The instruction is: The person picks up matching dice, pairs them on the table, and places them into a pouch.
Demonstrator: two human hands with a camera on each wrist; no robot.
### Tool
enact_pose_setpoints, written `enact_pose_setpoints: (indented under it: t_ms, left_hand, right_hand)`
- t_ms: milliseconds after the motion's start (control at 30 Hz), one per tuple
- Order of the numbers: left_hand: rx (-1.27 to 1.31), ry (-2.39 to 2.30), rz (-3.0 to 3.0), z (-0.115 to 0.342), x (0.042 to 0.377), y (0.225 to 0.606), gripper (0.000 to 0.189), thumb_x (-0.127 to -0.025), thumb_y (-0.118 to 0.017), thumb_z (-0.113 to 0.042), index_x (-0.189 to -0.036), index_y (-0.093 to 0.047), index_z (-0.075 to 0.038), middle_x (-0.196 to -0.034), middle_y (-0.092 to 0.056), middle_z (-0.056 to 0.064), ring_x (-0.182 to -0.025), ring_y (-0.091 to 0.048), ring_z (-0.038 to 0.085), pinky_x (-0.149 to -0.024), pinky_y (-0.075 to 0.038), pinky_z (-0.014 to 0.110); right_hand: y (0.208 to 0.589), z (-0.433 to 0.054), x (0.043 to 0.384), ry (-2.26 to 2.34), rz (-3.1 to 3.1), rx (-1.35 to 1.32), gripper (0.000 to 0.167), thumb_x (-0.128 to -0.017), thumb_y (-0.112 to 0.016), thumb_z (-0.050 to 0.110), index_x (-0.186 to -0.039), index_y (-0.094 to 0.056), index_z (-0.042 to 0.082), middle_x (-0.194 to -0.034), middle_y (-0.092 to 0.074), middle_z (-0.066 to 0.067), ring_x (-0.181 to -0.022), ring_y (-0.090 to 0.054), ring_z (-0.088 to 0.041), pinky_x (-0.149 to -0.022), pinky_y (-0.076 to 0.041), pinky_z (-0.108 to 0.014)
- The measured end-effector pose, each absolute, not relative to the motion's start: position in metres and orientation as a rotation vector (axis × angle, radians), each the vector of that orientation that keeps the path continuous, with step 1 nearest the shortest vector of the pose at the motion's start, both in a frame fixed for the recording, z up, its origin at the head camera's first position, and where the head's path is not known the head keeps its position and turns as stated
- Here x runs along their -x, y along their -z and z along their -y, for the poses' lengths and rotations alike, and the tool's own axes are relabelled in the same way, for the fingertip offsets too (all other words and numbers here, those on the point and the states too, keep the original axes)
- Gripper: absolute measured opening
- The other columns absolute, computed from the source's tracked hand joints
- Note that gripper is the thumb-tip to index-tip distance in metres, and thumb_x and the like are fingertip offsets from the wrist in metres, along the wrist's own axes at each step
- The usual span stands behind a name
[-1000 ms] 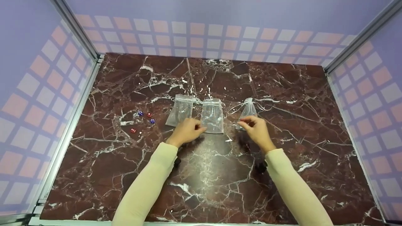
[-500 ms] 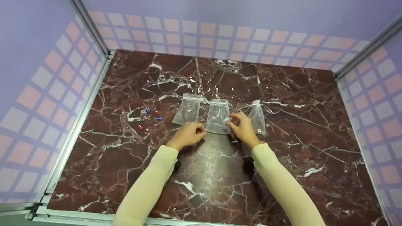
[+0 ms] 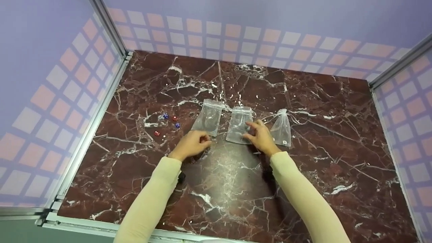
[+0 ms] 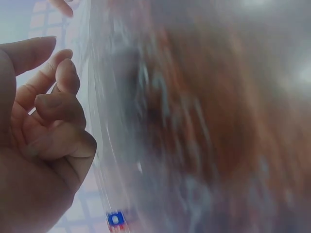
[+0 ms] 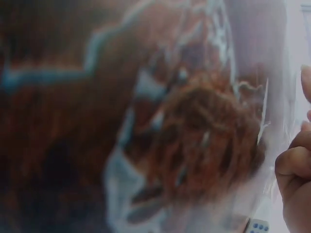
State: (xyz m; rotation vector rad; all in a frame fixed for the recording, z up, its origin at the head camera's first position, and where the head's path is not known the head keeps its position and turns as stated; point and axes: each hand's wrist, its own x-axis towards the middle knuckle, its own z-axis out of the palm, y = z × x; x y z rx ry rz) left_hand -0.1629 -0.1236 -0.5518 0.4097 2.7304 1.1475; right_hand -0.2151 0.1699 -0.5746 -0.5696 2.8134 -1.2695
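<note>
Three sheer white drawstring bags lie in a row in the head view. My left hand is by the lower edge of the left bag, its fingers loosely curled. In the left wrist view, the left thumb and forefinger stand apart with nothing between them. Over the right side of the middle bag is my right hand, thumb and forefinger spread around a gap; whether it touches the bag I cannot tell. The right bag is gathered at its neck and has a white die in its bottom corner.
Blue dice and red dice lie loose on the dark red marbled table, left of the bags. Purple checked walls close off the back and both sides.
My right hand has moved left, from the gathered bag to the middle bag. The left hand has drawn left, away from the middle bag. The head view has shifted slightly.
</note>
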Motion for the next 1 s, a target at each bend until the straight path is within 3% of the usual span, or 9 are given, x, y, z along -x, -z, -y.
enact_pose_setpoints:
  t_ms: [200,300,400,700,1000]
  left_hand:
    - [-0.348,-1.170,-2.756,0.144,0.165,0.551,0.010,-0.090,-0.071,-0.023,-0.086,-0.072,-0.014,-0.073,-0.062,-0.005,-0.064,-0.056,0.014,-0.063,-0.047,0.033]
    - [-0.294,-1.179,-2.771,0.156,0.167,0.550,0.010,-0.090,-0.071,-0.023,-0.088,-0.072,-0.014,-0.075,-0.063,-0.003,-0.066,-0.057,0.015,-0.064,-0.047,0.034]
    - [-0.212,-1.193,-2.800,0.169,0.169,0.548,0.009,-0.090,-0.070,-0.021,-0.092,-0.072,-0.012,-0.077,-0.064,-0.001,-0.069,-0.058,0.017,-0.066,-0.048,0.036]
    - [0.133,-1.030,-3.019,0.196,0.178,0.543,0.025,-0.088,-0.066,-0.015,-0.113,-0.068,-0.012,-0.078,-0.061,0.002,-0.067,-0.056,0.023,-0.063,-0.046,0.043]
    - [0.106,-0.889,-2.987,0.205,0.182,0.547,0.031,-0.090,-0.068,-0.016,-0.120,-0.067,-0.012,-0.079,-0.062,0.004,-0.067,-0.058,0.022,-0.061,-0.046,0.042]
  right_hand:
    - [0.575,-0.174,0.215,1.136,-2.838,0.622,0.061,-0.079,-0.085,0.024,-0.128,-0.062,-0.004,-0.134,-0.052,-0.015,-0.105,-0.058,-0.031,-0.093,-0.045,-0.045]
    - [0.574,-0.174,0.214,1.056,-2.848,0.630,0.066,-0.079,-0.084,0.028,-0.131,-0.060,-0.004,-0.146,-0.045,-0.015,-0.125,-0.051,-0.034,-0.104,-0.039,-0.047]
    - [0.573,-0.174,0.214,0.996,-2.841,0.620,0.070,-0.080,-0.083,0.031,-0.135,-0.057,-0.004,-0.152,-0.040,-0.014,-0.134,-0.042,-0.036,-0.109,-0.035,-0.047]
    - [0.574,-0.174,0.216,0.910,-2.836,0.617,0.071,-0.081,-0.082,0.036,-0.135,-0.057,-0.002,-0.154,-0.038,-0.014,-0.135,-0.041,-0.039,-0.110,-0.032,-0.048]
    - [0.573,-0.172,0.217,0.875,-2.816,0.655,0.071,-0.081,-0.081,0.037,-0.136,-0.057,-0.001,-0.155,-0.036,-0.012,-0.135,-0.041,-0.039,-0.110,-0.032,-0.049]
